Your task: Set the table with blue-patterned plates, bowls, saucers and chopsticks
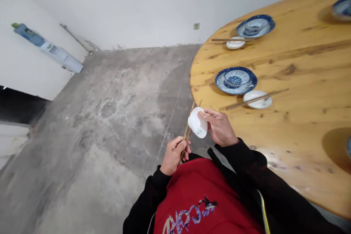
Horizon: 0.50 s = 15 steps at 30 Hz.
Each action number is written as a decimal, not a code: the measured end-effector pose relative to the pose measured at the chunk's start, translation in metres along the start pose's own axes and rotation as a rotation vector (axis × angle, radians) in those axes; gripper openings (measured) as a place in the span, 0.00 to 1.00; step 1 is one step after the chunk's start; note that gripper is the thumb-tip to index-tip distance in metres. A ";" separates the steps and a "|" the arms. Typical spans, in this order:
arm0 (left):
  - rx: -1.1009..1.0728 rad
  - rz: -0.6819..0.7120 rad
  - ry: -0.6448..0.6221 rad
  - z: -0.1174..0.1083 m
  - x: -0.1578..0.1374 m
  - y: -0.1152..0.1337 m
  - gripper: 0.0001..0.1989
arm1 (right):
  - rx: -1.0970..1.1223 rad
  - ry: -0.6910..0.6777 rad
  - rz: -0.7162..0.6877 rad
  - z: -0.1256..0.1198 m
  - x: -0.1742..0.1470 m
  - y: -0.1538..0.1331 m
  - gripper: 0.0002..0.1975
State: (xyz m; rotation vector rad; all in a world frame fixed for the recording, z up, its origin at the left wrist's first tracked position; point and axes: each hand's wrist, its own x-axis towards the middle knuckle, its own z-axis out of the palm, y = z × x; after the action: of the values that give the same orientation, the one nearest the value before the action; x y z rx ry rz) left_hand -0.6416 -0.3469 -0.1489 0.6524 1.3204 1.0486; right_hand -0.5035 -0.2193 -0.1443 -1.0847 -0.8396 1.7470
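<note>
Close to my body, my left hand (177,151) is closed around wooden chopsticks (188,126), their ends pointing up and away from me. My right hand (219,126) pinches small white dishes (197,122), apparently stacked and tilted on edge, just past the table's rim. How many dishes there are I cannot tell. The chopsticks pass behind the dishes. On the table nearest my right hand, a pair of chopsticks (257,99) rests across a small white dish (261,104), beside a blue-patterned plate (219,80) with a bowl (238,80) on it.
The round wooden table (301,128) fills the right side. Farther back are another blue-patterned plate (270,20) with a bowl and a small white dish (235,45) under chopsticks. A water dispenser (61,57) stands by the left wall. Grey concrete floor (117,117) lies to the left.
</note>
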 end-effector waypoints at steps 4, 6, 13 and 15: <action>0.013 -0.036 -0.067 -0.016 0.054 0.035 0.20 | 0.006 0.073 0.003 0.024 0.045 -0.009 0.18; 0.009 -0.061 -0.111 -0.022 0.079 0.047 0.20 | 0.009 0.109 0.004 0.030 0.065 -0.013 0.19; 0.099 -0.139 -0.270 -0.061 0.179 0.091 0.22 | 0.062 0.268 -0.066 0.051 0.146 -0.019 0.20; 0.147 -0.127 -0.290 -0.078 0.216 0.112 0.22 | 0.051 0.348 -0.123 0.058 0.173 -0.023 0.19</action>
State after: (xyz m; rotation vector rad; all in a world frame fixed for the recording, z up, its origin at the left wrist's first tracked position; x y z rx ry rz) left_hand -0.7594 -0.1205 -0.1630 0.7884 1.1748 0.7281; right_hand -0.5871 -0.0561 -0.1563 -1.2309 -0.6277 1.4166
